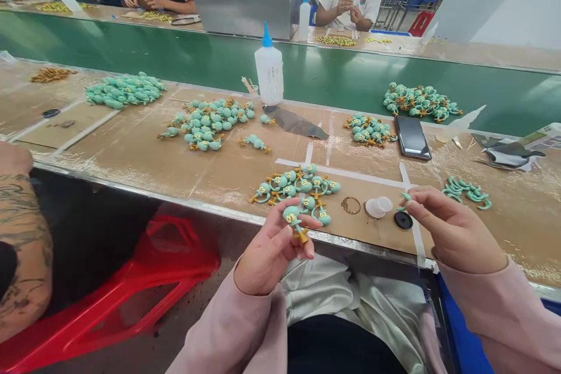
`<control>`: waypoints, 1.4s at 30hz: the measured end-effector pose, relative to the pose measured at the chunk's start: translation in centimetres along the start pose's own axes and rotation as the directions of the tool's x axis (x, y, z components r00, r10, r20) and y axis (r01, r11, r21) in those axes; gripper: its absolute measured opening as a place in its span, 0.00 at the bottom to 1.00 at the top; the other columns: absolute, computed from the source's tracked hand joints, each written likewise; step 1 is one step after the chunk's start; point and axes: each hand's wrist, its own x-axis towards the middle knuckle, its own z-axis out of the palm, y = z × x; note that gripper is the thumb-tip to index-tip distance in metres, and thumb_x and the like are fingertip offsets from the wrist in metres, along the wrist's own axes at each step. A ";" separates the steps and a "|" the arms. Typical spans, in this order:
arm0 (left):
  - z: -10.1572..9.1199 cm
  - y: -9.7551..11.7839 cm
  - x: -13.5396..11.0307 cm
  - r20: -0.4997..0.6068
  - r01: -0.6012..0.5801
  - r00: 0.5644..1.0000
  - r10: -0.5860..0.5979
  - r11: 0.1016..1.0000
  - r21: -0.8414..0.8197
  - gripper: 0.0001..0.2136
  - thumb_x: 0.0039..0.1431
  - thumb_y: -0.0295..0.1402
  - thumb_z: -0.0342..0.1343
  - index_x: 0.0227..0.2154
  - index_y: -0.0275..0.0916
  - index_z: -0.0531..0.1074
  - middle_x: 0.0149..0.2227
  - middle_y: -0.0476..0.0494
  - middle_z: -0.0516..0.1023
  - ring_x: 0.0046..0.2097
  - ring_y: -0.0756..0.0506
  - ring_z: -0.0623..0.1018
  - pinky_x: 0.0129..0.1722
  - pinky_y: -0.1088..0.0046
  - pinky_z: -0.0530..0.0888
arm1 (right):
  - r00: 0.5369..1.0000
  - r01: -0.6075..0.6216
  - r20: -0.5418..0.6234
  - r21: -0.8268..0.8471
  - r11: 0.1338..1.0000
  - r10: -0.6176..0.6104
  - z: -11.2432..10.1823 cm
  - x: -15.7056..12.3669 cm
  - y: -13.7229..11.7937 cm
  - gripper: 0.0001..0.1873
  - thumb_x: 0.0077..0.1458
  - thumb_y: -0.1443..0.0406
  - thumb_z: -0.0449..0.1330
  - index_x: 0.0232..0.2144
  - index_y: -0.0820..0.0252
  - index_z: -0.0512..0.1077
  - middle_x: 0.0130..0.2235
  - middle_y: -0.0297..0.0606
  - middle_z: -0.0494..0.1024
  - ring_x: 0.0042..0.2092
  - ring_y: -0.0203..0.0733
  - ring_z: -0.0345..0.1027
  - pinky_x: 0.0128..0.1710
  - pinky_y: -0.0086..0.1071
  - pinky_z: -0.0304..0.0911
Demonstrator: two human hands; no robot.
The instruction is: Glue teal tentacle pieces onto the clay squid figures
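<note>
My left hand [272,248] grips a small teal octopus-like toy figure [294,221] with an ochre base, holding it up just off the table's near edge. My right hand [456,232] pinches a thin teal rubber limb [405,198] between thumb and fingertips. Just beyond my left hand lies a heap of finished teal figures [295,188]. A loose bunch of teal limbs [467,193] sits to the right of my right hand. Near that hand are a black disc [403,220], a small clear cap [376,207] and a thin metal ring [350,205].
Further teal figure piles [205,124] and a black phone [412,137] lie on the film-covered table, with a white glue bottle [269,68] behind. A green conveyor belt [350,73] runs beyond. A co-worker's tattooed arm [24,245] and a red stool [127,280] are at left.
</note>
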 end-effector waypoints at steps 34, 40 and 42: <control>0.9 -3.1 0.6 -0.082 0.148 0.987 -0.139 0.981 0.122 0.14 0.60 0.33 0.59 0.49 0.46 0.71 0.38 0.43 0.79 0.29 0.47 0.80 0.28 0.74 0.75 | 0.996 -0.055 0.053 -0.268 0.962 0.072 0.7 3.6 0.6 0.14 0.49 0.54 0.60 0.25 0.59 0.71 0.25 0.36 0.73 0.29 0.39 0.64 0.31 0.32 0.62; 0.7 -3.2 0.7 -0.060 0.153 0.987 -0.147 0.980 0.127 0.14 0.60 0.34 0.59 0.49 0.48 0.71 0.38 0.45 0.79 0.29 0.47 0.80 0.29 0.74 0.75 | 0.995 -0.052 0.066 -0.275 0.960 0.073 0.7 3.7 0.6 0.15 0.49 0.53 0.61 0.25 0.59 0.71 0.25 0.37 0.73 0.29 0.40 0.65 0.29 0.32 0.62; 0.6 -3.2 0.7 -0.060 0.151 0.988 -0.144 0.980 0.130 0.14 0.60 0.34 0.58 0.49 0.48 0.71 0.38 0.44 0.79 0.29 0.47 0.80 0.29 0.74 0.75 | 0.995 -0.056 0.067 -0.274 0.960 0.078 0.7 3.8 0.7 0.15 0.49 0.53 0.60 0.25 0.59 0.71 0.26 0.38 0.74 0.29 0.40 0.65 0.30 0.33 0.62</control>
